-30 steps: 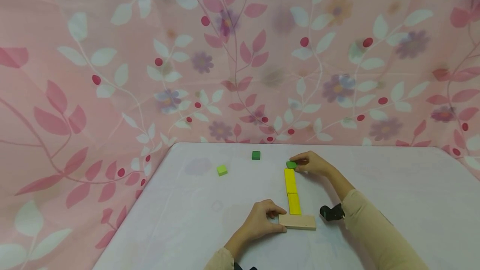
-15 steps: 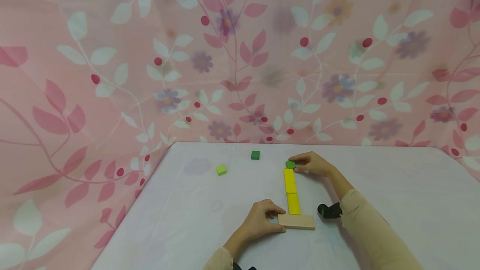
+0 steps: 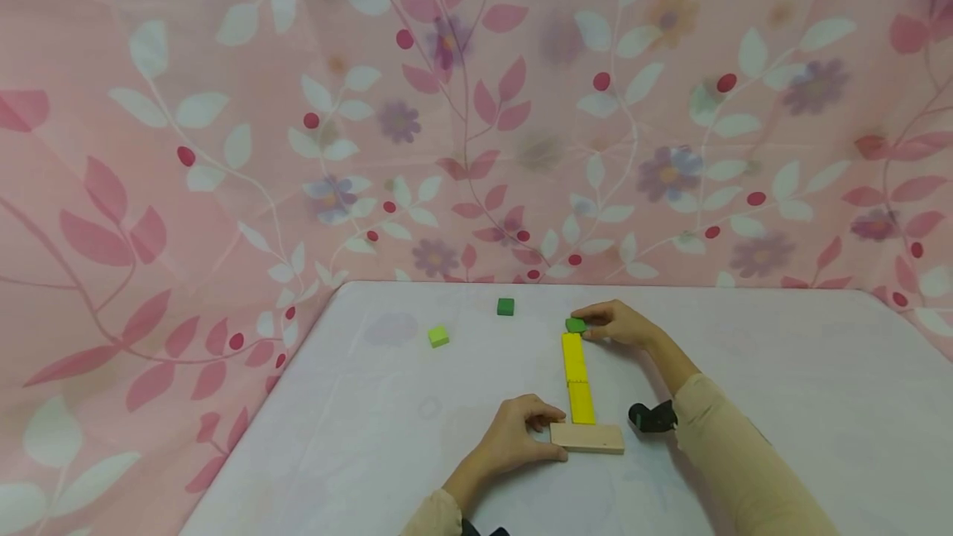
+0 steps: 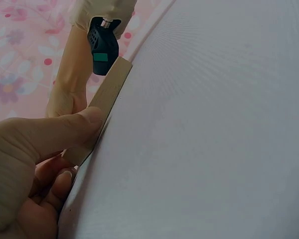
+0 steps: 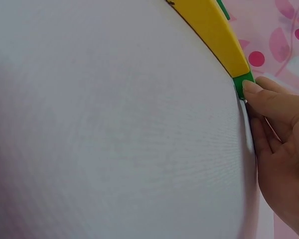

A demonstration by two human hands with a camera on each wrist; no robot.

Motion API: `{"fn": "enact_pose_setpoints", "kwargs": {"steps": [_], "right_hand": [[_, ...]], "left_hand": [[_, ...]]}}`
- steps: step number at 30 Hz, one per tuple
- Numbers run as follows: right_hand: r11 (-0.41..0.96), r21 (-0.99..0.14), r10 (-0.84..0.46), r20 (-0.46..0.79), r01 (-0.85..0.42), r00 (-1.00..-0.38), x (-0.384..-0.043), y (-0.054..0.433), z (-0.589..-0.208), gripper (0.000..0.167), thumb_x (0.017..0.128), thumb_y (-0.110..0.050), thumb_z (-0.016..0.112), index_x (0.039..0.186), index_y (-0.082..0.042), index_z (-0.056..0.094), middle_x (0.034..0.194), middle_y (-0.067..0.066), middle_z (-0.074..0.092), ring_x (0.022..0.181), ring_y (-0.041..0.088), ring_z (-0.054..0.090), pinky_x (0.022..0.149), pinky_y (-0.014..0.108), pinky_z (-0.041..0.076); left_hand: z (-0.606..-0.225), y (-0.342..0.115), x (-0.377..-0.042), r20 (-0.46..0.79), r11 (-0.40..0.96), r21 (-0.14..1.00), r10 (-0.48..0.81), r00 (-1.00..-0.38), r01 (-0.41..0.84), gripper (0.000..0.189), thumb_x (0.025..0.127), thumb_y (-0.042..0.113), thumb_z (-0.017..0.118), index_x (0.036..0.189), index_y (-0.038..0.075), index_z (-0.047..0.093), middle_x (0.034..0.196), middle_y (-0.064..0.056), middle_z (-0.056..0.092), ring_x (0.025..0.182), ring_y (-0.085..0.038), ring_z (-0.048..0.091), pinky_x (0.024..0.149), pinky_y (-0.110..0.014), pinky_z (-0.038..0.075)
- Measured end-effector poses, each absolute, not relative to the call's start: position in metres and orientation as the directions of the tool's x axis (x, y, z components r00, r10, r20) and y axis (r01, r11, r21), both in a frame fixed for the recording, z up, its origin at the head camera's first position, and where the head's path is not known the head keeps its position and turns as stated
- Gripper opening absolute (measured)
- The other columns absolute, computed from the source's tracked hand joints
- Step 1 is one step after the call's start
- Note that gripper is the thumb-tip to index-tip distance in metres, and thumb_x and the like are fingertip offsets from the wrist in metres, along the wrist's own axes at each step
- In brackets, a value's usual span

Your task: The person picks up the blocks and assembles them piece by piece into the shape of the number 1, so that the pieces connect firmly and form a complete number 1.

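My left hand (image 3: 514, 435) pinches the left end of a plain wooden block (image 3: 588, 438), thumb on the near side and fingers on the far side. The block lies flat, crosswise at the near end of two yellow blocks (image 3: 575, 358) set end to end. At their far end sits a small green block (image 3: 575, 325), which my right hand (image 3: 616, 323) holds between thumb and fingers. In the right wrist view the thumb presses on the green block (image 5: 243, 85), right against the end of the yellow block (image 5: 214, 35).
A dark green block (image 3: 505, 307) lies near the back edge of the white-covered table (image 3: 335, 437). Left of it is a light green block (image 3: 438, 337). A black wrist camera (image 3: 651, 418) sticks out from the right sleeve. Pink floral cloth (image 3: 476, 106) hangs behind.
The whole head view shifts slightly. Both hands stay in place on their blocks, and the row of blocks keeps its arrangement.
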State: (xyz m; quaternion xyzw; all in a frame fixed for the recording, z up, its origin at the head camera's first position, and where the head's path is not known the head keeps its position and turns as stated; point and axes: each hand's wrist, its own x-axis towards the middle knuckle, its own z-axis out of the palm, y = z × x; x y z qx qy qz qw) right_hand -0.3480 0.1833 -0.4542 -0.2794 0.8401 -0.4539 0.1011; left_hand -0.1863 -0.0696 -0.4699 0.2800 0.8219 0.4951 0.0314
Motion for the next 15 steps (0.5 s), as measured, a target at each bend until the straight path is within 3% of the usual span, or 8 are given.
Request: {"fn": "enact_pose_setpoints", "kwargs": {"steps": [8, 15], "right_hand": [[0.415, -0.823, -0.571, 0.096, -0.387, -0.816, -0.3458, 0.1819, -0.4528, 0.040, 0.084, -0.006, 0.067, 0.121, 0.008, 0.058, 0.124, 0.026, 0.056, 0.118, 0.041, 0.049, 0.103, 0.054, 0.033], [0.424, -0.817, -0.566, 0.100, -0.392, -0.819, -0.3443, 0.1821, -0.4521, 0.040, 0.084, -0.006, 0.067, 0.121, 0.008, 0.058, 0.124, 0.025, 0.057, 0.119, 0.041, 0.049, 0.103, 0.055, 0.031]], "left_hand": [[-0.4702, -0.0702, -0.1861, 0.229, 0.347, 0.835, 0.488, -0.842, 0.428, 0.037, 0.065, 0.016, 0.086, 0.098, 0.006, 0.073, 0.086, 0.006, 0.065, 0.075, -0.001, 0.053, 0.070, -0.017, 0.047], [-0.4699, -0.0705, -0.1881, 0.208, 0.320, 0.863, 0.480, -0.852, 0.391, 0.028, 0.080, 0.025, 0.075, 0.098, 0.004, 0.072, 0.089, 0.002, 0.069, 0.074, -0.001, 0.056, 0.070, -0.018, 0.049]]}}
